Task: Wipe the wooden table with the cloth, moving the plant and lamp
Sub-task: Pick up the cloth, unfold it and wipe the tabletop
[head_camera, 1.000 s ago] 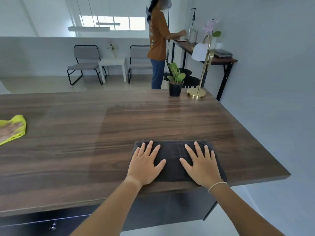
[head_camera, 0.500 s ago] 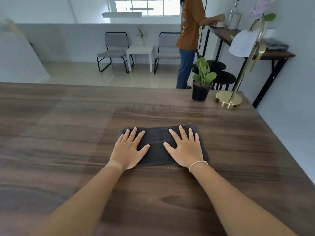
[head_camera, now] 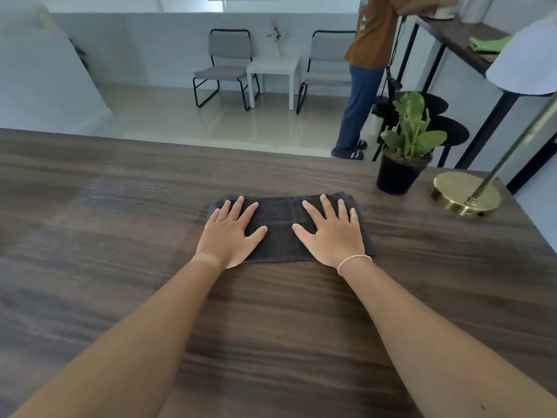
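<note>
A folded dark grey cloth lies flat on the wooden table, towards its far edge. My left hand presses flat on the cloth's left half with fingers spread. My right hand, a thin white band at its wrist, presses flat on the right half. Neither hand grips the cloth. A small green plant in a black pot stands at the far right, just beyond the cloth's right corner. Right of it stands the lamp, with a round brass base, a slanted brass stem and a white shade at the frame's edge.
A person in an orange top stands beyond the table at a dark side table against the right wall. Black stools stand under it. Two grey chairs and a small white table line the far wall.
Both hands have slid the cloth away from me, from the near edge towards the far edge. It now lies close to the plant and lamp.
</note>
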Tool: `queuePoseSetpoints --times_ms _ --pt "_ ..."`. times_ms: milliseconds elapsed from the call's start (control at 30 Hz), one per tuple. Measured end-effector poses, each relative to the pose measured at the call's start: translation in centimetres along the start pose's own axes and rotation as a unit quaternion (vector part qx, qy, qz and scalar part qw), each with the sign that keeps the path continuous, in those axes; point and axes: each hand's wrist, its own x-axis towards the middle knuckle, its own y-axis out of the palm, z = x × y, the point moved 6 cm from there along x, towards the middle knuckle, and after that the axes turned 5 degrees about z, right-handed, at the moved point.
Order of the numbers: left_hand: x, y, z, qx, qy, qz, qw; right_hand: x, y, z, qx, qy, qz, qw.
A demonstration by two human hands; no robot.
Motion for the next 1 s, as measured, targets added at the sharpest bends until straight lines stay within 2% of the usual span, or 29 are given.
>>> queuePoseSetpoints --times_ms 267,400,600,733,867,1000 --pt "2.3 -0.3 0.3 -0.016 0.059 -0.005 0.998 0.7 -0.3 0.2 -0.011 0.065 0.003 0.998" --pt "2.2 -0.9 3.9 -0.014 0.088 -0.007 0.996 0.9 0.2 3.9 -0.014 0.101 0.002 0.995" --pt "-0.3 -1.9 14.7 -0.014 0.037 -0.006 0.999 2.0 2.1 14.7 -0.009 0.047 0.005 0.999" --pt "-1.9 -2.1 18.1 -0.002 0.002 -0.001 1.000 2.2 2.6 18.1 -0.005 0.021 0.011 1.000" --pt "-2.6 -1.9 17.4 0.016 -0.033 0.008 0.999 1.0 2.5 17.5 0.012 -0.001 0.008 1.000" --pt "-3.3 -1.5 12.4 0.026 -0.025 0.003 0.999 -1.5 1.9 12.9 0.023 -0.004 -0.005 1.000"
